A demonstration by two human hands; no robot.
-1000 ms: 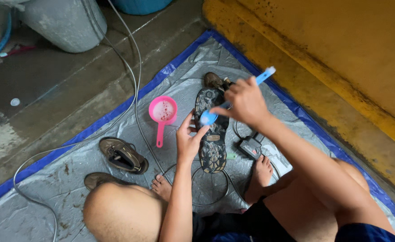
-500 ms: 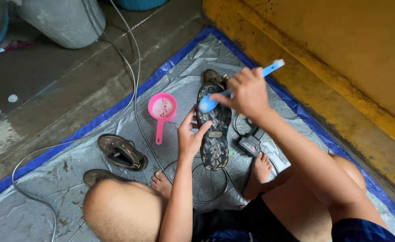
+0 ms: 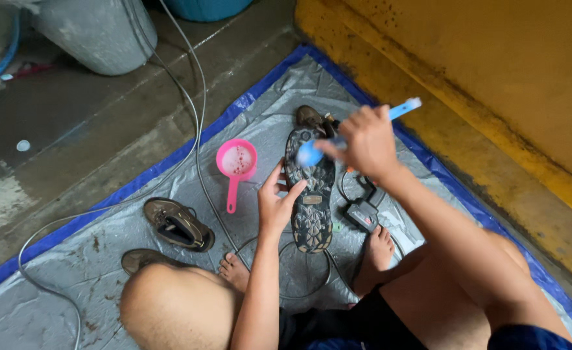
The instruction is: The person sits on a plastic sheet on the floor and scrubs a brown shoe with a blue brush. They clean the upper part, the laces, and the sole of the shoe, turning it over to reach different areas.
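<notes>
Muddy shoe lies sole-up on the tarp, left hand fingers spread steadying its side so right hand, clenched on blue brush, can reach the tread.

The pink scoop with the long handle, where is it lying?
The pink scoop lies on the silver tarp left of the upturned sandal, just beyond the left hand, with the grey cable running past its left side.
</notes>
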